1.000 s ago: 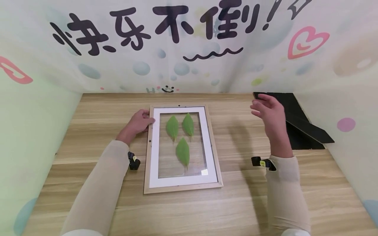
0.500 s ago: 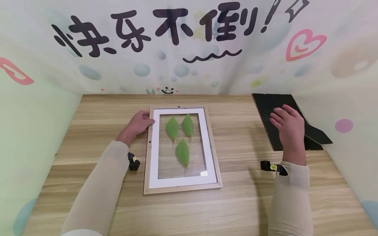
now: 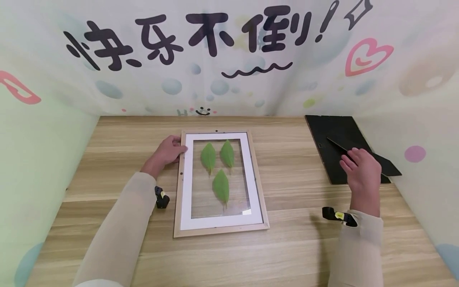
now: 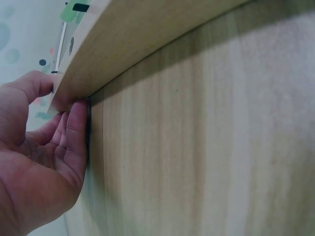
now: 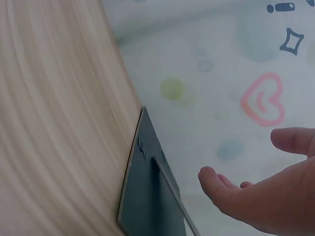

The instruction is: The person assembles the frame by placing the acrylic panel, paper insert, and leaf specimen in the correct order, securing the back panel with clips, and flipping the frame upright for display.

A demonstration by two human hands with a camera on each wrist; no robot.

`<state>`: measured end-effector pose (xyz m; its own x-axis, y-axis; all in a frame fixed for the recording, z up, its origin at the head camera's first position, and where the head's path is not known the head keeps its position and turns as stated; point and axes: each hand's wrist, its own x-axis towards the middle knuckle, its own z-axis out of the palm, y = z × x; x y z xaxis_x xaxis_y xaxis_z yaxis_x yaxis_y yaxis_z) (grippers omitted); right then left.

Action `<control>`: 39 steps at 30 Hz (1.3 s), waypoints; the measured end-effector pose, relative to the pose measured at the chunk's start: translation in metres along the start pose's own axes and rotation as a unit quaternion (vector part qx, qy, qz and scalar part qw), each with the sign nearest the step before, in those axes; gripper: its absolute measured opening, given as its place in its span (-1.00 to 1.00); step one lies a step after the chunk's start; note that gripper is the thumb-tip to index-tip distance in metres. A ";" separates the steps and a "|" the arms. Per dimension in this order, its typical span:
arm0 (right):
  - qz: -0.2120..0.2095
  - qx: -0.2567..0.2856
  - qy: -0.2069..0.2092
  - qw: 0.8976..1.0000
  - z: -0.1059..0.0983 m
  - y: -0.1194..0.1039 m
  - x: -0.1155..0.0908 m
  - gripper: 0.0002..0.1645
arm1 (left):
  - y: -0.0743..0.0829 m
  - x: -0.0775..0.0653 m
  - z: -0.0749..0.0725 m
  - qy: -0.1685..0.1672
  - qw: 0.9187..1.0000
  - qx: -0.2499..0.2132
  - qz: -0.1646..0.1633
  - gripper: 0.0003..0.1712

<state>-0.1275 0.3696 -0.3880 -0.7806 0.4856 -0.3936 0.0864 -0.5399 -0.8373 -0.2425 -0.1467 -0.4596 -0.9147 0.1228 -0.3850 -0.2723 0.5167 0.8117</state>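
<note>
A light wood picture frame (image 3: 220, 230) lies face of white mat up on the table, with three green leaves (image 3: 220, 187) in its clear window. My left hand (image 3: 166, 153) grips the frame's left side near the far corner. In the left wrist view, the thumb meets the top edge of the frame (image 4: 113, 59) and the fingers curl against its lower side. My right hand (image 3: 363, 173) hovers over the black backboard (image 3: 330, 159), holding nothing, fingers loosely extended. A stand leg (image 3: 389, 165) juts up from that board. In the right wrist view, the hand (image 5: 266, 199) is apart from it.
The wooden table (image 3: 294, 255) runs back to a printed cloth wall (image 3: 143, 95) with black writing and coloured dots. The backboard sits at the far right corner, close to the right side wall (image 3: 430, 191).
My right hand has moved right and toward me, uncovering more of the backboard and its stand leg. My left hand keeps its grip, and the frame has not moved on the table.
</note>
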 end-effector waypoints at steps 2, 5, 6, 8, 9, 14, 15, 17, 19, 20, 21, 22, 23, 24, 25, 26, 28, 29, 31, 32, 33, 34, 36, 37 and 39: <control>0.009 0.030 0.018 0.999 -0.007 0.001 0.001 0.01 | 0.000 0.000 0.000 -0.001 1.000 -0.001 0.000 -0.29; 0.026 0.075 0.046 0.996 -0.019 0.001 0.002 0.04 | -0.001 0.001 0.001 0.000 1.000 0.001 0.001 -0.29; 0.032 0.088 0.051 0.994 -0.022 0.001 0.003 0.04 | -0.001 0.001 0.000 -0.001 1.000 0.002 0.001 -0.29; 0.040 0.108 0.057 0.992 -0.029 0.001 0.003 0.04 | -0.001 0.001 0.000 0.001 1.000 0.002 0.002 -0.30; 0.044 0.115 0.058 0.991 -0.031 0.001 0.004 0.03 | -0.001 0.001 0.000 0.002 1.000 0.002 0.002 -0.30; 0.063 0.148 0.092 0.983 -0.041 0.001 0.006 0.04 | -0.002 0.002 0.000 0.003 1.000 0.006 0.002 -0.30; 0.064 0.154 0.103 0.981 -0.043 0.001 0.006 0.04 | -0.002 0.002 0.000 0.002 1.000 0.007 0.002 -0.30; 0.066 0.161 0.124 0.977 -0.047 0.002 0.005 0.03 | -0.002 0.003 0.001 -0.001 1.000 0.007 0.001 -0.30; 0.068 0.162 0.131 0.976 -0.051 0.003 0.004 0.01 | -0.002 0.004 0.001 -0.003 1.000 0.007 0.000 -0.30; 0.070 0.162 0.129 0.976 -0.052 0.003 0.004 0.01 | -0.002 0.004 0.001 -0.002 1.000 0.008 0.000 -0.30; 0.073 0.162 0.124 0.976 -0.054 0.003 0.004 0.01 | -0.002 0.004 0.002 0.000 1.000 0.009 0.000 -0.31; 0.076 0.161 0.118 0.977 -0.055 0.004 0.003 0.00 | -0.002 0.004 0.002 0.001 1.000 0.008 0.001 -0.31; 0.077 0.161 0.114 0.977 -0.057 0.004 0.003 0.00 | -0.002 0.004 0.001 0.003 1.000 0.010 0.000 -0.31; 0.080 0.164 0.110 0.977 -0.058 0.004 0.003 0.00 | -0.002 0.004 0.001 0.005 1.000 0.010 0.001 -0.31; 0.084 0.167 0.109 0.976 -0.060 0.003 0.002 0.00 | -0.002 0.004 0.001 0.005 1.000 0.011 0.001 -0.30; 0.089 0.171 0.113 0.975 -0.061 0.003 0.002 -0.01 | -0.002 0.004 0.001 0.004 1.000 0.012 0.001 -0.30; 0.098 0.183 0.123 0.971 -0.064 0.001 0.001 -0.03 | -0.002 0.004 0.001 0.004 1.000 0.012 0.001 -0.30; 0.105 0.191 0.129 0.968 -0.065 0.000 0.001 -0.04 | -0.002 0.004 0.001 0.003 1.000 0.014 0.001 -0.30; 0.117 0.205 0.137 0.962 -0.066 -0.002 0.001 -0.05 | -0.002 0.004 0.001 0.002 1.000 0.015 0.003 -0.30; 0.123 0.211 0.138 0.960 -0.067 -0.002 0.001 -0.05 | -0.002 0.004 0.001 0.002 1.000 0.015 0.004 -0.30; 0.129 0.217 0.136 0.958 -0.067 -0.003 0.001 -0.04 | -0.002 0.003 0.001 0.003 1.000 0.015 0.005 -0.30; 0.133 0.218 0.139 0.957 -0.068 -0.004 0.002 -0.04 | -0.002 0.003 0.001 0.003 1.000 0.017 0.005 -0.30; 0.142 0.220 0.146 0.954 -0.069 -0.005 0.002 -0.05 | -0.001 0.003 0.001 0.002 1.000 0.016 0.003 -0.30; 0.146 0.221 0.151 0.953 -0.070 -0.006 0.002 -0.05 | -0.001 0.003 0.001 0.002 1.000 0.016 0.003 -0.30; 0.152 0.224 0.157 0.950 -0.073 -0.007 0.001 -0.05 | -0.001 0.003 0.001 0.002 1.000 0.014 0.001 -0.30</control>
<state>-0.0840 0.4239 -0.4103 -0.5326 0.4038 -0.7439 -0.0486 -0.8920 -0.4494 -0.2449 -0.1462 -0.4616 -0.9168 0.1197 -0.3811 -0.2619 0.5402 0.7997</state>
